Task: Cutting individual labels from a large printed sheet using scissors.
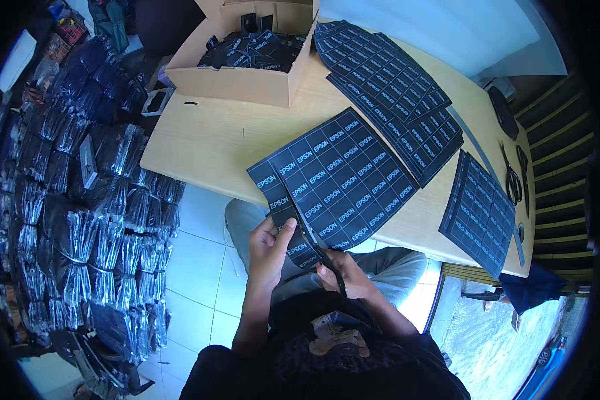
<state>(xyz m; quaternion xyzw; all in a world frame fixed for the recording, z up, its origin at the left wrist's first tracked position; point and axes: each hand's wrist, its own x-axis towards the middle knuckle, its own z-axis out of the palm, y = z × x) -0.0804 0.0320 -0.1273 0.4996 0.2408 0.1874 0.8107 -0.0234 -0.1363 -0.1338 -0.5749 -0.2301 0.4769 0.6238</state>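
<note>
A large black sheet (343,175), printed in a grid of repeated white lettering, lies partly on the table and hangs over its near edge toward my lap. Along its left side a strip (267,179) is partly cut away, with a narrow gap between it and the rest. My left hand (271,248) pinches this strip near its lower part, thumb on top. In my right hand (351,277) is a pair of black-handled scissors (309,233), their blades in the cut between strip and sheet. My right fingers are partly hidden by the handles.
An uncovered cardboard box (237,85) full of small black cut pieces stands at the far left of the table (203,137). More printed sheets (387,83) overlap behind, and another stack (479,212) lies right, near spare scissors (512,183). Plastic-wrapped black bundles (80,267) fill the left floor.
</note>
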